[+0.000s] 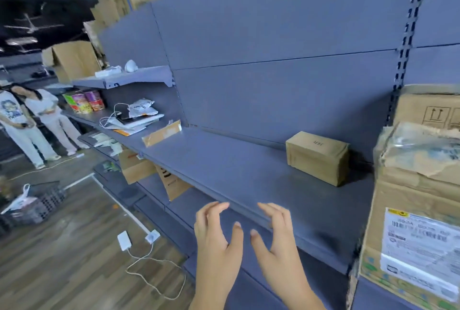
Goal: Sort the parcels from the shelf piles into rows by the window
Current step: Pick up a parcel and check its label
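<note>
Fingers [271, 212] of both hands spread loosely and hold nothing, poised near the front edge of the grey-blue metal shelf [249, 173]. Left hand [216, 237] and right hand [278, 242] face each other, palms inward, thumbs nearly meeting, a spacing that suits a two-handed grasp of a box. Farther back on the shelf, near the rear panel, stands the small brown tape-wrapped cardboard parcel [317, 156], well apart from the hands and probably the next pick. To its right, large labelled cardboard cartons [418, 210] are stacked. No window is visible.
</note>
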### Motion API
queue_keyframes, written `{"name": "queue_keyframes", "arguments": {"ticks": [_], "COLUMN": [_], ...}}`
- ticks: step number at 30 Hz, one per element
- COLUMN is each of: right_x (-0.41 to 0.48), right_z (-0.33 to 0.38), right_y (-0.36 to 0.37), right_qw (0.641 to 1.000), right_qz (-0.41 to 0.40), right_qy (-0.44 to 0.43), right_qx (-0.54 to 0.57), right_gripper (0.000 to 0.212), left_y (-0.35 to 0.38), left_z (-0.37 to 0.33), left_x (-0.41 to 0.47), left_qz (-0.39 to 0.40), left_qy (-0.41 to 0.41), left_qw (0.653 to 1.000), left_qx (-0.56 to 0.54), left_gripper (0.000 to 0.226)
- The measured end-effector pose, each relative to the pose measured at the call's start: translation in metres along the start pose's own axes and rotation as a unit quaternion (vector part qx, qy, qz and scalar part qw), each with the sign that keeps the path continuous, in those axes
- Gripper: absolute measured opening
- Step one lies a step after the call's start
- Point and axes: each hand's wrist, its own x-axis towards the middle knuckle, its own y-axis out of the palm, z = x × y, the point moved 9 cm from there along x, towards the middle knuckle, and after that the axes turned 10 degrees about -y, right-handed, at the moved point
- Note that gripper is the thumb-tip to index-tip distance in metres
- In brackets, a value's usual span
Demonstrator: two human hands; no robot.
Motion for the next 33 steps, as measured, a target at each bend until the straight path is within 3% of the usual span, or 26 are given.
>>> {"name": "queue_keyframes", "arguments": {"ticks": [6,9,16,21,28,33], "right_x": [0.046,0.056,0.060,0.065,0.088,0.105], "right_z": [-0.050,-0.075,-0.128,-0.144,-0.154,-0.149], "right_y": [-0.013,-0.048,-0.110,-0.134,-0.142,-0.131], "right_qw": [0.997,0.988,0.937,0.894,0.870,0.878], "right_qz": [-0.050,-0.123,-0.259,-0.334,-0.389,-0.368], "right_qy": [0.055,0.083,0.198,0.263,0.282,0.288], "right_qx": [-0.011,-0.051,-0.128,-0.139,-0.116,-0.103], "right_gripper": [0.057,0.059,0.048,0.052,0.047,0.028], "left_y": [0.055,0.096,0.195,0.230,0.253,0.280], "left_z": [0.026,0.019,0.002,0.000,0.024,0.007], "left_x": [0.067,0.095,0.152,0.189,0.234,0.229], "left_qz": [0.063,0.114,0.259,0.334,0.382,0.490], "left_qy": [-0.059,-0.045,-0.032,-0.050,-0.106,-0.122], "left_qw": [0.994,0.988,0.955,0.928,0.895,0.839], "left_qx": [-0.064,-0.089,-0.139,-0.157,-0.203,-0.201], "left_gripper": [0.035,0.035,0.032,0.031,0.029,0.033]}}
